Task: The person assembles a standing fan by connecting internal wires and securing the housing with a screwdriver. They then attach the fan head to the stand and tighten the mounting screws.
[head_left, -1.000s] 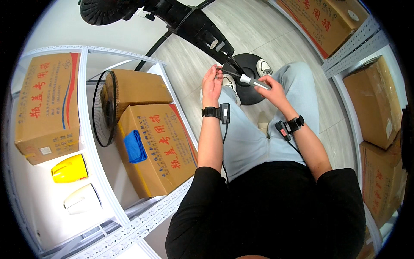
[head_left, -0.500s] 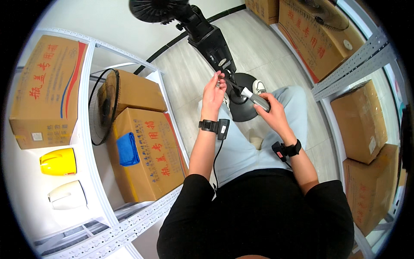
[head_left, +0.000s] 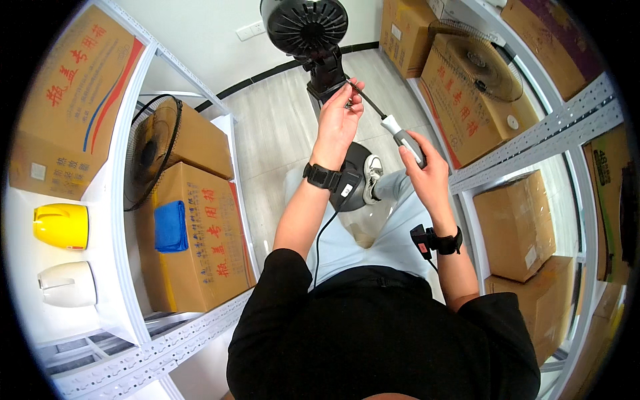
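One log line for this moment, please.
left hand: steadies screwdriver tip at fan neck | right hand: grips screwdriver handle | fan base: on floor

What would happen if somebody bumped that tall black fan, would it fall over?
Probably not easily: the fan stands on a wide round base, which likely steadies it. Still, its motor head sits high, so a hard shove might tip it. The left hand also touches its neck.

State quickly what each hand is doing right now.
Left hand: closed loosely at the tip of the screwdriver, by the fan neck.
Right hand: closed around the screwdriver's handle.
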Tool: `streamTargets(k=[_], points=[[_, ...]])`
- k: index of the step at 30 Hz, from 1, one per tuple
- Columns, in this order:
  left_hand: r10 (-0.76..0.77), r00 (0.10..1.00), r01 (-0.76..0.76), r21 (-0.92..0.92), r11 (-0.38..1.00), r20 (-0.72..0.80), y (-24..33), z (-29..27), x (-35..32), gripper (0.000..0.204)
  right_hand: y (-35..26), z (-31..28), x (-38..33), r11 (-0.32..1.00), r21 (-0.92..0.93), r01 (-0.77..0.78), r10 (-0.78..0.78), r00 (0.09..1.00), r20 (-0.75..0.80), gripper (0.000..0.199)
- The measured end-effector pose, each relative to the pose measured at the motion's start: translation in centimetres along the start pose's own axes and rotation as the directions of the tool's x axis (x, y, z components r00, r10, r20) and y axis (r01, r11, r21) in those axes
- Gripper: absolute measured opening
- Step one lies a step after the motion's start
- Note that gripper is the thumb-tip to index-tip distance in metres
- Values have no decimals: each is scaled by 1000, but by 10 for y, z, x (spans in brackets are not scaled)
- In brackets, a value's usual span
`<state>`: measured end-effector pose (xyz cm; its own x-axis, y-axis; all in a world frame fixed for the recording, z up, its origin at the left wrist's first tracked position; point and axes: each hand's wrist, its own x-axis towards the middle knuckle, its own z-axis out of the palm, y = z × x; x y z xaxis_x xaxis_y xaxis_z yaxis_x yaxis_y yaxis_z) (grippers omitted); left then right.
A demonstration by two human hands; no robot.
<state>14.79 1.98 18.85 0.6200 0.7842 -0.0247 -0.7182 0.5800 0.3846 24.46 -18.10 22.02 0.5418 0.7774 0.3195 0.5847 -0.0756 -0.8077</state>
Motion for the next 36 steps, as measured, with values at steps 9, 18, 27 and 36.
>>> streamTargets(k=[9,18,27,36], points=[[13,1000,-13,10,1000,-16,-1,-2,3,21,-16,16,9,994,39,-98,98,995,5,36],[-86,991,97,110,989,-107,15,-32,-16,23,-21,23,24,985,88,-146,143,989,43,35],[395,916,-172,815,553,-74,70,-30,-27,41,-28,15,41,926,168,-337,305,934,188,36],[185,952,-215,964,-160,243,102,-7,35,65,-21,16,41,939,281,-199,151,972,181,47]])
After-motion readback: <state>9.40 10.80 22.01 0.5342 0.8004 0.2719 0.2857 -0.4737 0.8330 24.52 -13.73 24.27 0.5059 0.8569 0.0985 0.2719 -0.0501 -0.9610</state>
